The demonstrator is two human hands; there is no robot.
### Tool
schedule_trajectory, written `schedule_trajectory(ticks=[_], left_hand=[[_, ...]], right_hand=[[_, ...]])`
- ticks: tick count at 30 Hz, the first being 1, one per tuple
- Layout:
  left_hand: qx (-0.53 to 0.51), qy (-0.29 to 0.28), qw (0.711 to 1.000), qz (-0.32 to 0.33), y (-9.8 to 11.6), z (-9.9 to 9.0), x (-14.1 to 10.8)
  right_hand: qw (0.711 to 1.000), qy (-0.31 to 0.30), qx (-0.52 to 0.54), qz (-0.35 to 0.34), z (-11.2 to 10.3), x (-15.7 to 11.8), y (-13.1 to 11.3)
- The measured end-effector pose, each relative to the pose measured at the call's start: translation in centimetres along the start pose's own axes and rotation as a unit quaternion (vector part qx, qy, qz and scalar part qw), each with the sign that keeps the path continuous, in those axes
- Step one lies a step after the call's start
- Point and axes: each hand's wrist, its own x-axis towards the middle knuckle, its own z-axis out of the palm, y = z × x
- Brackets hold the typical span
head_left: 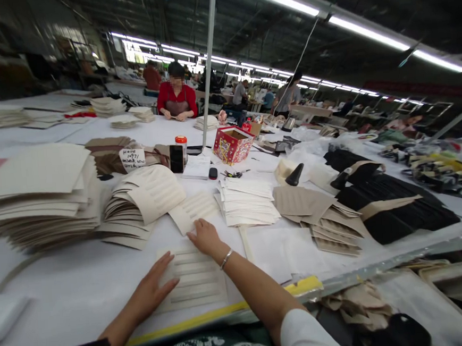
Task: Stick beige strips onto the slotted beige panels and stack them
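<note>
A pale ribbed panel (197,277) lies flat on the white table near its front edge. My left hand (155,283) rests at the left side of this panel, fingers and thumb spread apart. Just beyond it, my right hand (207,239), with a bracelet at the wrist, has its fingers bent at the lower edge of a second cream ribbed panel (197,207), seemingly pinching it. That panel lies between a fanned stack of cream panels (152,192) and a pile of white sheets (247,201).
A tall stack of cream sheets (35,183) stands at the left. Beige pieces (318,214) and black bundles (397,202) lie to the right. Farther back are a phone (176,158), a red patterned box (232,145) and a metal pole (208,63). A co-worker (177,94) sits across the table.
</note>
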Motion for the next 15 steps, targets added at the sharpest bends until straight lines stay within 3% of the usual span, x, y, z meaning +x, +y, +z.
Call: schedule_trajectory(ticks=[4,7,10,13,15], left_hand=[[-0.123,0.030,0.987,-0.096,0.6,-3.3,-0.5],[-0.137,0.083,0.976,-0.146,-0.9,-3.7,-1.6],[-0.107,0.134,0.971,-0.169,-3.0,-3.0,-2.2],[-0.076,0.156,0.972,-0.159,-4.2,-2.1,-2.2],[-0.059,0.159,0.974,-0.149,-4.6,-1.7,-2.1]], right_hand=[[0.992,0.056,0.091,-0.071,-1.6,-0.5,1.3],[0.984,0.130,0.090,-0.081,-4.7,0.2,4.5],[0.985,0.168,0.013,-0.029,-9.2,2.9,8.1],[0.983,0.138,-0.104,0.068,-13.4,6.8,11.5],[0.976,0.103,-0.151,0.119,-15.1,9.3,13.3]])
